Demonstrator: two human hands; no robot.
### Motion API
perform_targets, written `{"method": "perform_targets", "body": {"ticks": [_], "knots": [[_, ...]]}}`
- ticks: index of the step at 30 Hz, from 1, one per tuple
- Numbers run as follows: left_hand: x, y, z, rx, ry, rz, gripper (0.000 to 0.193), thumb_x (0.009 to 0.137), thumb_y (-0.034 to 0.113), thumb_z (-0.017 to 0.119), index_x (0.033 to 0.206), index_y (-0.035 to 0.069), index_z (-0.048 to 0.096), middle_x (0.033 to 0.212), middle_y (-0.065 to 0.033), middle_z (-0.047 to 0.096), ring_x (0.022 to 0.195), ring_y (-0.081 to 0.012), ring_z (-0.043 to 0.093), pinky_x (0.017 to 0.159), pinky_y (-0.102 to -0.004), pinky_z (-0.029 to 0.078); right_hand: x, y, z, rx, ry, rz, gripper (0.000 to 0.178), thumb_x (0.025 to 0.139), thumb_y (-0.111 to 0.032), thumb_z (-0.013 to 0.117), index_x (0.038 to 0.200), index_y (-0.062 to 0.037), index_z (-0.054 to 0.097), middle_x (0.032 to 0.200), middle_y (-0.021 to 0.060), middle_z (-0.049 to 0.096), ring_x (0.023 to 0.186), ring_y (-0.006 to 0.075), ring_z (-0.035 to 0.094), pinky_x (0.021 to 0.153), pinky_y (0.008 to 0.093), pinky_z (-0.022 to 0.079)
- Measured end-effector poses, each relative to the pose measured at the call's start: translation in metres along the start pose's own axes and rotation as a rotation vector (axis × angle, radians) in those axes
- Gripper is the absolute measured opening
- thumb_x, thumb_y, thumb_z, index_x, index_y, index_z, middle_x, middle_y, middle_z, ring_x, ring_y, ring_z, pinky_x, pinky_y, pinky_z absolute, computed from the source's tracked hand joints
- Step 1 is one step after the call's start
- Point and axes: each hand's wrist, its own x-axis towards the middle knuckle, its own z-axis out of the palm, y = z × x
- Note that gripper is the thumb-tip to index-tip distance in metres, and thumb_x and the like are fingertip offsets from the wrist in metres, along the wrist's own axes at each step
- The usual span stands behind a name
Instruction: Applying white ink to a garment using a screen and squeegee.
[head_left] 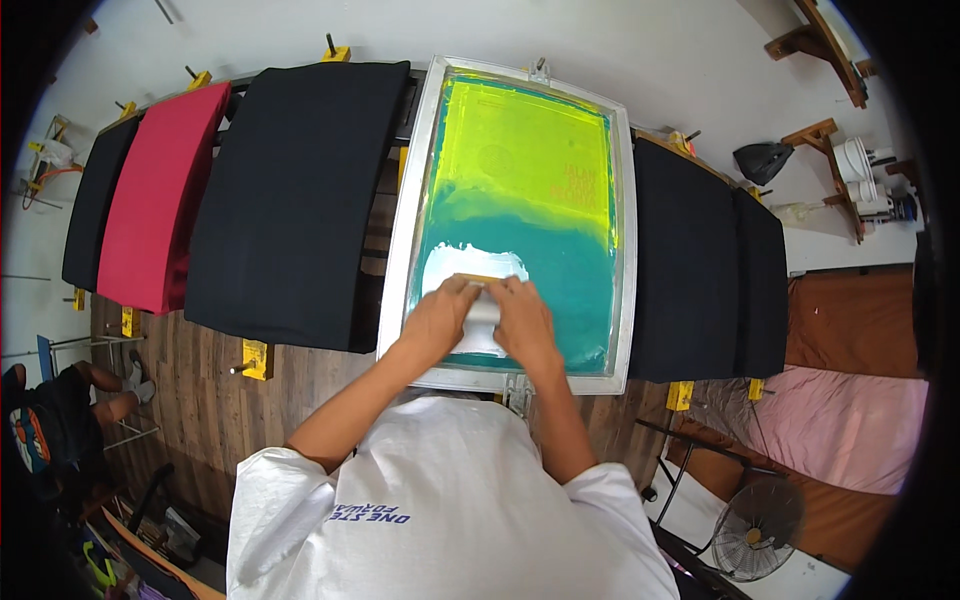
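Observation:
A silver-framed printing screen (630, 250) lies in front of me, its mesh yellow-green at the far end and teal nearer me. White ink (452, 262) is spread in a ragged patch on the left part of the teal area. Side by side on that patch, my left hand (440, 312) and my right hand (523, 315) are closed on a squeegee (484, 279). Only its upper edge and a pale part between my hands show; its lower edge is hidden. A metal clamp (516, 393) grips the frame's near edge.
To the left stand a large black-covered board (290, 200), a red-covered board (160, 195) and another black one (97, 205). More black boards (685, 260) adjoin on the right. A standing fan (757, 530) is at lower right. Someone's legs (110, 395) show at far left.

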Motion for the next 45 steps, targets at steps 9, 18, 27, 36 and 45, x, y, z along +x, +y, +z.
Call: {"method": "perform_targets", "body": {"ticks": [9,18,27,36,45], "knots": [[-0.071,0.031,-0.002,-0.030,-0.215,-0.044,0.055,0.069,-0.011,0.059,0.124,-0.006,0.057,0.132,-0.0287,0.055,0.118,-0.0448,0.057,0.098,-0.0470,0.049,-0.077,-0.024,0.008,0.118,-0.077,0.028,0.057,0.063,0.012,0.063,0.118,-0.0032,0.063,0.118,0.0159,0.061,0.110,0.0372,0.055,0.095,0.0447,0.048],[0.037,-0.006,-0.017,0.004,0.029,-0.025,0.031,0.070,-0.009,0.060,0.099,0.001,0.069,0.088,-0.0215,0.070,0.084,-0.0404,0.068,0.076,-0.0474,0.056,0.036,0.003,-0.020,-0.025,0.034,-0.065,0.036,0.073,0.003,0.064,0.106,-0.0101,0.070,0.101,0.0173,0.066,0.094,0.0391,0.063,0.079,0.0495,0.053],[-0.016,0.007,0.005,-0.043,-0.020,-0.045,0.045,0.071,-0.012,0.058,0.115,-0.002,0.062,0.110,-0.0220,0.065,0.102,-0.0411,0.062,0.086,-0.0464,0.053,-0.016,0.003,0.004,0.069,0.010,-0.051,0.048,0.062,0.005,0.070,0.109,-0.0052,0.067,0.104,0.0165,0.063,0.098,0.0374,0.058,0.087,0.0447,0.050],[-0.041,0.029,-0.009,0.014,-0.297,-0.146,0.041,0.069,-0.005,0.063,0.109,0.001,0.067,0.093,-0.0230,0.070,0.089,-0.0412,0.068,0.080,-0.0471,0.056,-0.045,-0.004,-0.008,0.147,-0.169,-0.001,0.044,0.063,0.006,0.065,0.105,-0.0042,0.070,0.104,0.0184,0.067,0.099,0.0390,0.060,0.088,0.0453,0.050],[0.025,0.009,-0.020,0.010,-0.084,-0.082,0.036,0.069,-0.009,0.061,0.102,0.003,0.071,0.086,-0.0225,0.070,0.082,-0.0405,0.069,0.076,-0.0466,0.056,0.024,0.014,-0.007,0.062,-0.041,-0.036,0.034,0.067,0.002,0.067,0.100,-0.0061,0.070,0.093,0.0199,0.066,0.090,0.0401,0.064,0.079,0.0486,0.053]]}}
